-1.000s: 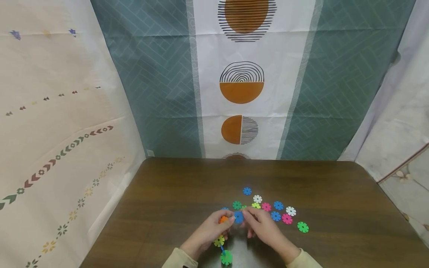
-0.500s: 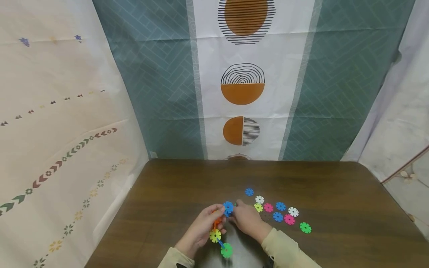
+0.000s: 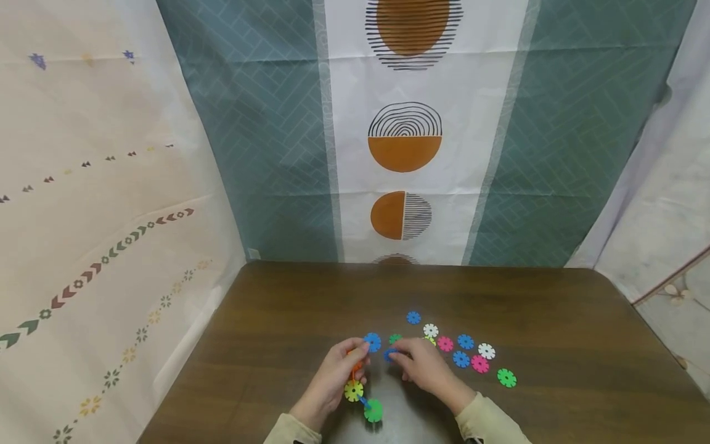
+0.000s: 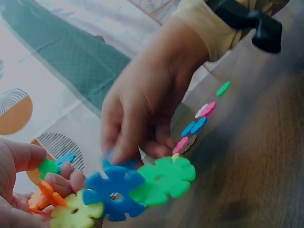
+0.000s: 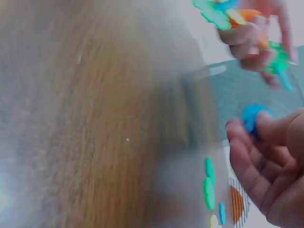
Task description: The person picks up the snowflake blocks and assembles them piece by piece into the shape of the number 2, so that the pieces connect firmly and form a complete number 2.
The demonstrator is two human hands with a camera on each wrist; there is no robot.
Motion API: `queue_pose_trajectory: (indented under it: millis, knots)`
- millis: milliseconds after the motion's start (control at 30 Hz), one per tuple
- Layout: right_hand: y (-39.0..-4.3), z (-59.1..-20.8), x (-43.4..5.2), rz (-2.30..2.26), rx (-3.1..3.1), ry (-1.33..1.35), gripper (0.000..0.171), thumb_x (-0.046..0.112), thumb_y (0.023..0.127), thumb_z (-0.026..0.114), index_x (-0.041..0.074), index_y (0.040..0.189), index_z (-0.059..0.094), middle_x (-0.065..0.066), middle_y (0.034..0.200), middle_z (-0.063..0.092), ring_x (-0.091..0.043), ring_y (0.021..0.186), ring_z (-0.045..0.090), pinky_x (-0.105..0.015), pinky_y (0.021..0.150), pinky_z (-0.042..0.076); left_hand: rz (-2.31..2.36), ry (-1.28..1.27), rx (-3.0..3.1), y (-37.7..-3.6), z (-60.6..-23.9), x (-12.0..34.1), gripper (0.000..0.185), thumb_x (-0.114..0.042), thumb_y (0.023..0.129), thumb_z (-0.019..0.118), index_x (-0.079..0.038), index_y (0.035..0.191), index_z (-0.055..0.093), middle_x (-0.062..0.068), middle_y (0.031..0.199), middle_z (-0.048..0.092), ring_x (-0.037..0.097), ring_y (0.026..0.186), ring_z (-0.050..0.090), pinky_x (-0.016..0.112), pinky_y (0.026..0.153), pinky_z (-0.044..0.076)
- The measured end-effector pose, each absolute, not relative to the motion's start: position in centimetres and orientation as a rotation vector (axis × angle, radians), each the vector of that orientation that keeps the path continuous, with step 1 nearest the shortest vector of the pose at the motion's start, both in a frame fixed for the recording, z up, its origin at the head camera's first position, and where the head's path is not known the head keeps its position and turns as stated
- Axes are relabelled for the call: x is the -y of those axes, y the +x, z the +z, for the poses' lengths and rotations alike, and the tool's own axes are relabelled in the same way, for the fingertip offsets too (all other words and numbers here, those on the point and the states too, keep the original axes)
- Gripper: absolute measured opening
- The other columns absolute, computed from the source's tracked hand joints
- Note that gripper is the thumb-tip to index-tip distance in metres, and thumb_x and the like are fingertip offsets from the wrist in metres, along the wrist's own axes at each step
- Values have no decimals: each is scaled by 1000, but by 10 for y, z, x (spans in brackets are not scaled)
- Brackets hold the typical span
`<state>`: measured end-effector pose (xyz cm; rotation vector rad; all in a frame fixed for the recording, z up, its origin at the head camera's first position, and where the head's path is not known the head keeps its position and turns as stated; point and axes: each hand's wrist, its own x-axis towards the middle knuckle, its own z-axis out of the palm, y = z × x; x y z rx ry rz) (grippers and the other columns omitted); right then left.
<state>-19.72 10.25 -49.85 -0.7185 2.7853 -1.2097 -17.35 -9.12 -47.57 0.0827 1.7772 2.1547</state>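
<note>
My left hand (image 3: 333, 373) holds a chain of slotted, flower-shaped plastic discs joined edge to edge. In the left wrist view, a green disc (image 4: 166, 180), a blue disc (image 4: 116, 194) and a yellow disc (image 4: 76, 212) hang from it. An orange disc (image 4: 45, 197) sits among the fingers, and a blue end disc (image 3: 372, 342) sticks out beyond the fingertips. With thumb and fingers my right hand (image 3: 429, 367) pinches a separate blue disc (image 5: 251, 118), just right of the chain's end. The two are apart; the right hand partly covers its disc in the head view.
Loose discs lie on the dark wooden table (image 3: 288, 314) beyond and right of the hands: white (image 3: 486, 351), pink (image 3: 479, 364), blue (image 3: 461, 359) and green (image 3: 506, 378) among them. A patterned cloth (image 3: 405, 216) hangs behind the table.
My right hand moved left against the chain's blue end disc, then back right with a blue disc in its fingers. The left hand with the chain shifted slightly left.
</note>
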Motion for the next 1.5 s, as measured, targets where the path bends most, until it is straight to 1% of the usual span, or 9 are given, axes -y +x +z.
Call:
queue_pose_trajectory:
  millis: [100, 200, 333, 533, 733, 900, 1200, 1333, 1500]
  knots:
    - [-191, -491, -113, -1533, -2520, -623, 16, 23, 90, 51, 10, 84, 59, -8, 71, 62, -15, 50, 58, -27, 46, 48, 2157, 108, -1763, -174, -478, 91, 37, -28, 87, 55, -4, 115, 50, 4, 73, 51, 7, 47, 38, 22, 47, 44]
    - [-185, -486, -119, -1644, -2460, -614, 17, 24, 91, 48, 9, 91, 58, -13, 79, 63, -19, 55, 60, -30, 51, 51, 2140, 143, -1748, -172, -480, 88, 40, -29, 88, 53, -10, 123, 48, 4, 75, 51, 6, 46, 37, 21, 46, 43]
    - [-176, -483, -125, -1628, -2590, -590, 14, 27, 89, 51, 16, 89, 60, -7, 76, 63, -14, 55, 60, -27, 52, 50, 2123, 193, -1708, -170, -481, 82, 41, -29, 89, 51, -10, 125, 47, 4, 75, 52, 6, 45, 37, 21, 45, 44]
    - [-168, -481, -127, -1558, -2814, -590, 9, 29, 87, 54, 24, 83, 61, 5, 73, 63, -7, 50, 56, -20, 50, 47, 2104, 233, -1681, -168, -483, 76, 36, -30, 89, 51, -9, 119, 52, 6, 75, 55, 6, 43, 39, 23, 45, 47]
    - [-165, -481, -126, -1272, -3165, -729, 4, 24, 82, 62, 28, 81, 61, 22, 59, 50, 5, 46, 41, -14, 43, 35, 2092, 234, -1676, -167, -484, 73, 36, -31, 89, 50, -8, 117, 52, 7, 75, 56, 6, 43, 40, 25, 44, 48]
    - [-164, -481, -124, -1005, -3425, -920, 12, 19, 74, 71, 25, 79, 61, 21, 56, 49, 7, 45, 30, -9, 42, 27, 2063, 232, -1709, -166, -485, 70, 37, -31, 89, 50, -8, 118, 53, 7, 75, 56, 6, 43, 40, 25, 44, 48]
    - [-162, -490, -115, -995, -3461, -1058, 17, 12, 73, 71, 19, 77, 56, 16, 55, 46, 5, 46, 29, -8, 42, 25, 2066, 215, -1731, -163, -491, 68, 41, -28, 91, 47, -5, 125, 48, 8, 75, 58, 4, 40, 40, 25, 44, 49]
    - [-161, -492, -113, -1000, -3486, -1038, 18, 12, 72, 72, 19, 77, 56, 16, 57, 47, 5, 47, 29, -8, 42, 25, 2022, 183, -1745, -162, -492, 67, 39, -31, 90, 48, -6, 120, 51, 8, 75, 59, 5, 39, 41, 26, 42, 48]
    - [-162, -492, -113, -1016, -3445, -1038, 15, 15, 74, 70, 22, 78, 58, 18, 62, 51, 6, 49, 32, -8, 44, 28, 1948, 161, -1786, -165, -489, 68, 37, -34, 85, 56, -2, 104, 56, 8, 74, 60, 7, 41, 44, 26, 42, 47]
